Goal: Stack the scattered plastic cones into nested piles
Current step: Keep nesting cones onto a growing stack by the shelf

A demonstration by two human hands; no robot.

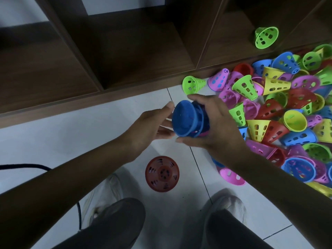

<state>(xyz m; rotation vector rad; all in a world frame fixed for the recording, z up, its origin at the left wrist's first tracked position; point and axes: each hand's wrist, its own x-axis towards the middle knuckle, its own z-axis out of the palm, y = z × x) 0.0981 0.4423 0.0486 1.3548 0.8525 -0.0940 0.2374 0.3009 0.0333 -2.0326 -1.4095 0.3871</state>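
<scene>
Cones: right hand (213, 123) holds a short nested stack of blue cones (188, 119) sideways in mid-air above the floor (53, 141), wide rim facing left toward the left hand (152, 124). Right grip is curled over the narrow end of the stack, thumb below, fingers on top. Something pink shows through the slots low on the stack; can't tell what it is. Left hand is flat, fingers straight, tips touching or just beside the blue rim; it clamps nothing.

Cone look: thin plastic, flared rim, tapered body with rows of slot holes, small perforated cap at the narrow end.

Red cone pile (162, 173) stands on the floor tiles between the hands and the shoes (107, 194), narrow end up, seen from above; number of cones in it unclear.

Loose heap (287, 108) fills the floor on the right, up against the base of the dark wooden shelf (125, 51): green, pink, yellow, red and blue cones lying on their sides at all angles, some partly nested. One green cone (193, 84) lies on its side at the left edge of the heap, just beside a pink one (218, 79). Another green cone (266, 37) sits tilted inside a shelf compartment at upper right, apart from the heap.

Black cable (27, 166) runs across the floor at left.
</scene>
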